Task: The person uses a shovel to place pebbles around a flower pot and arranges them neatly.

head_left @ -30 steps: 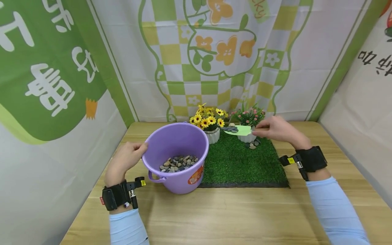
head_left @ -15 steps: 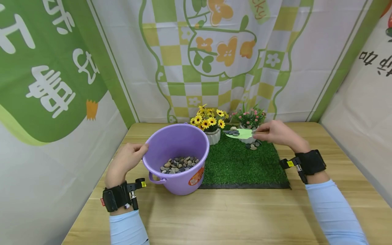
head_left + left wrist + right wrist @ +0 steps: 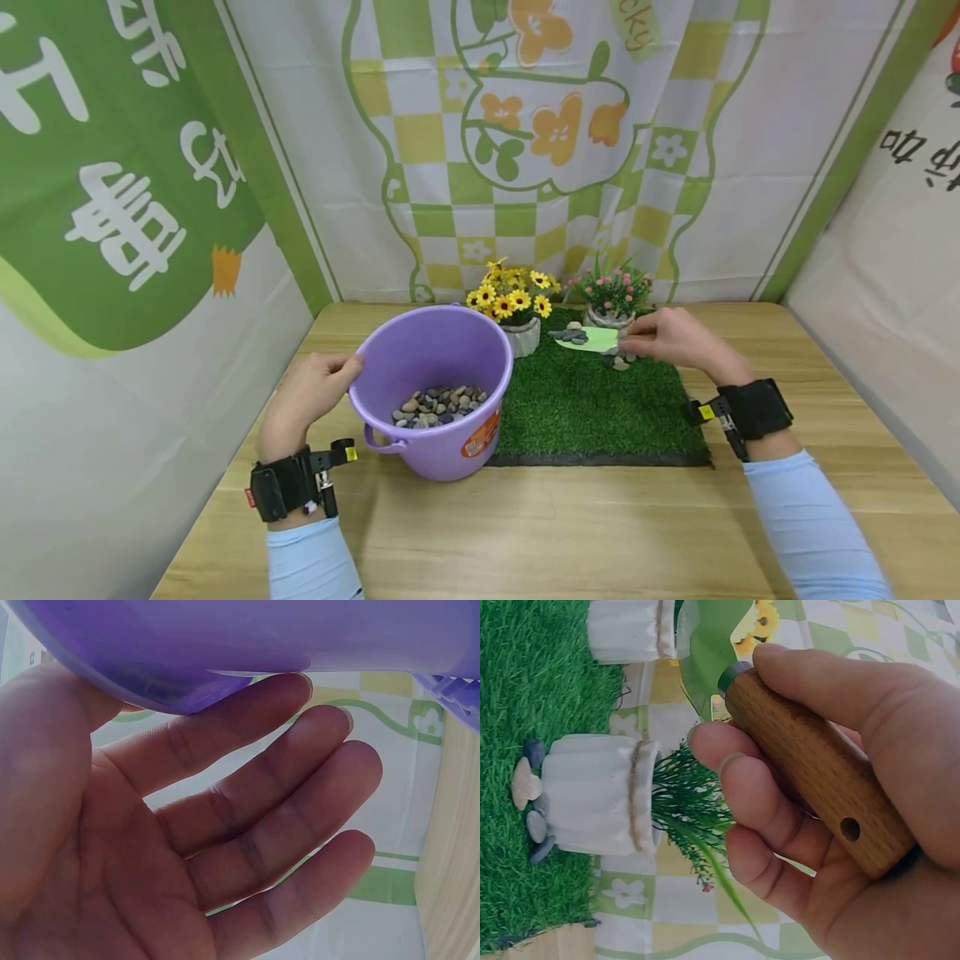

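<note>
With thumb and index finger my left hand (image 3: 311,392) pinches the left rim of a purple bucket (image 3: 442,454); its other fingers hang loosely below, as the left wrist view shows. Rounded pebbles (image 3: 438,407) cover the bucket's bottom. My right hand (image 3: 678,346) grips the wooden handle (image 3: 802,746) of a green-bladed trowel (image 3: 602,338). The blade points left over the turf, in front of the potted flowers, and carries several dark pebbles (image 3: 572,336). A pale stone (image 3: 574,325) shows just behind them; I cannot tell whether it lies on the blade.
Yellow flowers stand in a white pot (image 3: 523,338) behind the bucket. Pink flowers grow in a second white pot (image 3: 611,318), with loose pebbles (image 3: 621,364) at its foot. Artificial turf (image 3: 592,408) lies on the wooden table (image 3: 540,525); a printed curtain (image 3: 435,167) hangs behind.
My right hand and the loaded trowel have come slightly lower in the head view, revealing more of the pink flowers' pot. The left hand and bucket stay in place.
</note>
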`<state>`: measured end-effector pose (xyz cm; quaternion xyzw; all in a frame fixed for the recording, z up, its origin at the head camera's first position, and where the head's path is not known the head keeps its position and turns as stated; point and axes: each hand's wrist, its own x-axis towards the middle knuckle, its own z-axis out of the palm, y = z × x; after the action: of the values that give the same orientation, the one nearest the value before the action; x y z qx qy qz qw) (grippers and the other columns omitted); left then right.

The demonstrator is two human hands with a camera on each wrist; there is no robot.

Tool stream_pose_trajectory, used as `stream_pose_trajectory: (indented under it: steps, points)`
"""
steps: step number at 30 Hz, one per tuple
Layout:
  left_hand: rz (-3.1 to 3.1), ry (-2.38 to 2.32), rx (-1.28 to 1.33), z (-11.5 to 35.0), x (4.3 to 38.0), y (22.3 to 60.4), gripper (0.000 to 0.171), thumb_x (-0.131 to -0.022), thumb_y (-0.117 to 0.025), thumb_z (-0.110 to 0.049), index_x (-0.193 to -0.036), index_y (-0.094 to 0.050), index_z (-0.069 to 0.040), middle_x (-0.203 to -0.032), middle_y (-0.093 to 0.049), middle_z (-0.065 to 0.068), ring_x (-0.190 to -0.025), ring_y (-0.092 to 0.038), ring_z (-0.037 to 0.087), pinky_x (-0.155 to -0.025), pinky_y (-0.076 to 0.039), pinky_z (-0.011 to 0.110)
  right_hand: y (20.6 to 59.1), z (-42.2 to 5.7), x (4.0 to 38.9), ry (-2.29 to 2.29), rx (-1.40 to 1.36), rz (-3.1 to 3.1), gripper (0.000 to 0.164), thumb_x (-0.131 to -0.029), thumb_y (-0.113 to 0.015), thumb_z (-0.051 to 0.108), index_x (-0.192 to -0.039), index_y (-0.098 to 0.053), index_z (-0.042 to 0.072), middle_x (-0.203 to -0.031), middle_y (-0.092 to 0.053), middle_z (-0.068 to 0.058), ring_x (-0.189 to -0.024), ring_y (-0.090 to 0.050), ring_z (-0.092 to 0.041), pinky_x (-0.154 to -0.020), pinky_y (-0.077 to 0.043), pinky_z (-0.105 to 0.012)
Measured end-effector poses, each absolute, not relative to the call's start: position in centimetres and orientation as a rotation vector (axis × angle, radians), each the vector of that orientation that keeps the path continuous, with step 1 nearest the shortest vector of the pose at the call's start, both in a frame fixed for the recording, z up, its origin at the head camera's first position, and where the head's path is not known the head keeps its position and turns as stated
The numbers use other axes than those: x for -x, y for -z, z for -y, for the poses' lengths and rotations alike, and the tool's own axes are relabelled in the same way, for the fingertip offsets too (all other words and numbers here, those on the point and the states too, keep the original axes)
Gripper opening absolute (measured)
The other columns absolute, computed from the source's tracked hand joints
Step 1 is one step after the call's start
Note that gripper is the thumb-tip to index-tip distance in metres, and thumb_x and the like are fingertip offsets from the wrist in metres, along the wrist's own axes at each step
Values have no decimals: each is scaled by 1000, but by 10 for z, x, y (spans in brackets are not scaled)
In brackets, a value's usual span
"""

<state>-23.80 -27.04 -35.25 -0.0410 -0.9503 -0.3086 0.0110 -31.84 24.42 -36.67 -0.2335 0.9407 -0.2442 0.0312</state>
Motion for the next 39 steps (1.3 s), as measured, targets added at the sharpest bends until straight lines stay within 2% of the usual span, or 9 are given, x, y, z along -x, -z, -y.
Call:
stream_pose_trajectory:
  steps: [7, 12, 16, 22, 30, 39]
  points:
    - [2955, 986, 122, 271, 238, 354, 42, -101, -42, -38, -93, -75, -14, -84, -70, 2, -80, -52, 21, -69, -35, 33, 379, -245, 322, 763, 710, -2899, 24, -94, -65, 34, -103, -74, 15, -80, -69, 3, -65, -61, -17, -62, -46, -31]
    - [2963, 1014, 90, 272, 237, 354, 43, -100, -41, -42, -93, -75, -16, -85, -71, 1, -85, -54, 21, -73, -36, 33, 385, -245, 324, 757, 728, -2911, 16, -94, -65, 32, -93, -74, 18, -73, -66, 5, -60, -56, -14, -59, -44, -30]
    - [2965, 1037, 78, 272, 235, 354, 44, -100, -41, -44, -93, -75, -16, -86, -71, 1, -89, -56, 21, -77, -37, 33, 390, -247, 325, 768, 713, -2894, 21, -94, -65, 32, -100, -75, 15, -79, -69, 4, -64, -58, -13, -61, -45, -30]
    - [2948, 1045, 104, 271, 236, 356, 43, -101, -42, -42, -91, -74, -14, -85, -71, 1, -86, -56, 20, -75, -38, 32, 395, -250, 322, 813, 667, -2839, 29, -96, -63, 32, -111, -72, 10, -88, -71, -2, -69, -61, -13, -65, -48, -32]
    - [2952, 1031, 102, 271, 238, 358, 43, -101, -42, -40, -93, -74, -14, -86, -71, 2, -87, -57, 20, -76, -38, 33, 403, -249, 323, 816, 641, -2825, 28, -96, -62, 32, -109, -73, 10, -89, -71, -9, -68, -60, -13, -63, -47, -31]
    - [2944, 1054, 84, 271, 236, 356, 44, -101, -42, -43, -93, -74, -14, -87, -72, 2, -89, -57, 21, -77, -39, 34, 407, -252, 325, 838, 632, -2810, 29, -96, -62, 32, -106, -73, 7, -87, -70, -13, -72, -62, -28, -62, -46, -32]
